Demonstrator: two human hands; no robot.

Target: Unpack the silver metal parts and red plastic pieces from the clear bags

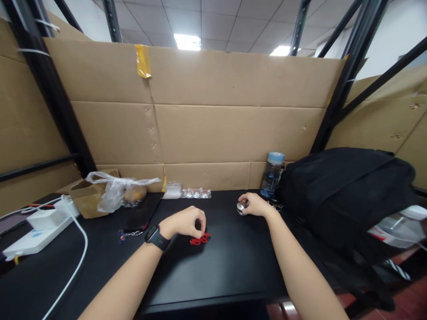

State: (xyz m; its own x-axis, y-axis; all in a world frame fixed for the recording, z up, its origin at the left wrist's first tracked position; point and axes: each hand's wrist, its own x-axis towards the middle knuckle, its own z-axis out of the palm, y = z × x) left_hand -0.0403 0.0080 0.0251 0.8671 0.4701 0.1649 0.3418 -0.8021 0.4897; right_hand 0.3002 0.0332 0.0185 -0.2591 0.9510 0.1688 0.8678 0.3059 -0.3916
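Small red looped cord piece (200,240): lies flat on the black desk (227,266), directly under the tips of the left hand (185,222). The left fingers (199,224) are drawn together in a pinch, thumb against forefinger, clamped on the near upper edge of the cord piece. The wrist rests low on the desk, which probably steadies such a fine grip.

Surrounding items, largest first:

1. Brown corrugated cardboard wall (233,129): stands upright well beyond both sets of fingers and closes off the back of the desk.
2. Black fabric backpack (343,191): lies on its side to the right of the right fingers (246,201), near but not touching.
3. White power strip (36,235): far to the left of the left fingers.
4. Clear crumpled plastic bag (120,191): beyond and left of the left fingers. It holds a round brownish item.
5. Clear water bottle with a blue cap (272,175): upright just beyond the right fingers, against the wall, probably to keep it out of the working area.
6. Black wristwatch (156,238): worn on the left wrist.
7. Small round silver metal piece (240,207): under the right hand (255,204). The right fingers are curled together over it, gripping it against the desk. The piece looks smooth, so the cupped hold probably stops it from rolling.
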